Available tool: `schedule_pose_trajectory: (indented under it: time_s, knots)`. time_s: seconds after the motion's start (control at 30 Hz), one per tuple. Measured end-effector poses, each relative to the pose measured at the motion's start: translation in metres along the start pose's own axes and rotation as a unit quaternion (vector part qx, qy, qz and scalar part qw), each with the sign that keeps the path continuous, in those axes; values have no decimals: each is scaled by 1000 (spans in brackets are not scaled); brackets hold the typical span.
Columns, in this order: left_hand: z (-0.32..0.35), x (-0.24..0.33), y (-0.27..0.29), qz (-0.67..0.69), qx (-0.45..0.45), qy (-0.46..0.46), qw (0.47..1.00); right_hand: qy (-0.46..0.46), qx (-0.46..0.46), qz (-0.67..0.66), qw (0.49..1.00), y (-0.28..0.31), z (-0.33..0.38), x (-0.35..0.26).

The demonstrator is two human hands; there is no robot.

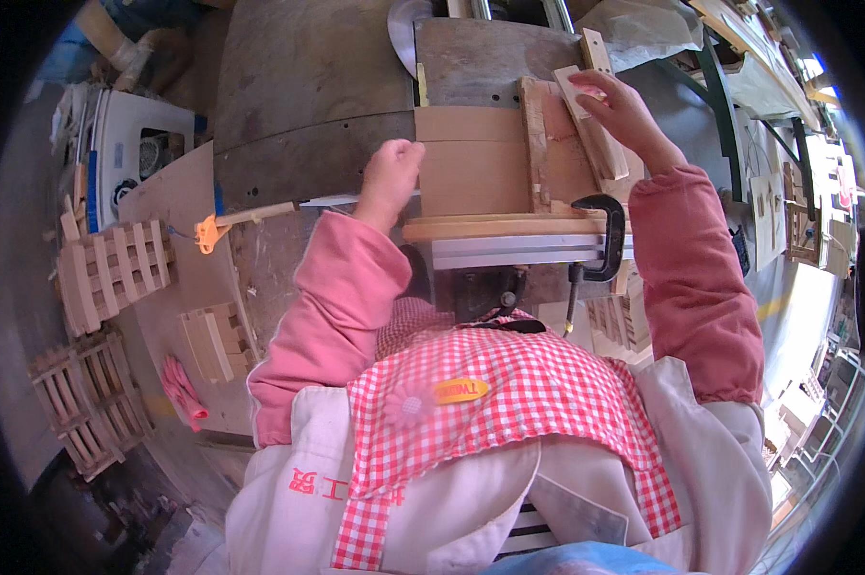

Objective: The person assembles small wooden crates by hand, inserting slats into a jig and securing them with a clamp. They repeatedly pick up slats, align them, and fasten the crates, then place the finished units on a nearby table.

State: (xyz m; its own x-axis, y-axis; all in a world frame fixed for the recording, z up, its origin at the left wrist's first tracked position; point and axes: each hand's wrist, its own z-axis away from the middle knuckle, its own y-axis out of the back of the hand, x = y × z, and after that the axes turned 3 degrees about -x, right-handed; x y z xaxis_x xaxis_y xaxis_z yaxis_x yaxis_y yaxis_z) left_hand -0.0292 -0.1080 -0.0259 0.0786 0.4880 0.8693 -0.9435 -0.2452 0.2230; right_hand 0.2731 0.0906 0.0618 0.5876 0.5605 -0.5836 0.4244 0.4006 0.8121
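Taken from the middle of the view, the left hand is at 11 o'clock, curled into a loose fist at the left edge of a brown board; I cannot tell whether it touches the board or has something small tucked inside. The right hand is between 1 and 2 o'clock, fingers bent over the far part of a wooden bar; I cannot tell whether they grip it or only rest there.

The bar lies slantwise at half past 1, to the right of an upright wooden strip. The brown board lies toward 12 to 1 o'clock, on a metal table, its near edge beside a long wooden rail. A black clamp sits over the rail's right end at half past 2. An orange clip is at half past 9, and a pink glove at 8.
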Motion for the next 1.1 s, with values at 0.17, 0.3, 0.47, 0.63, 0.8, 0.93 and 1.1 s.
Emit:
schedule_pose_trajectory:
  time_s: [0.17, 0.3, 0.47, 0.63, 0.8, 0.93, 1.1]
  knots:
    - [9, 6, 5, 79, -23, 18, 996, -94, 29, -39, 994, 11, 44, 22]
    - [-18, 7, 10, 54, 33, -57, 996, -98, 84, -47, 991, 3, 60, 36]
    - [-44, -1, -7, -87, 34, -104, 990, -109, 115, -30, 987, -2, 67, 48]
    - [-51, 6, -2, -86, 111, -133, 981, -121, 111, -19, 986, -9, 67, 54]
    - [-53, 19, -12, -143, 86, -185, 968, -139, 92, 7, 986, -13, 63, 51]
    - [-46, 20, -13, -167, 89, -202, 961, -181, 71, 55, 979, -13, 59, 40]
    - [-45, 15, -9, -218, 85, -250, 940, -228, 14, 132, 964, -16, 53, 23]
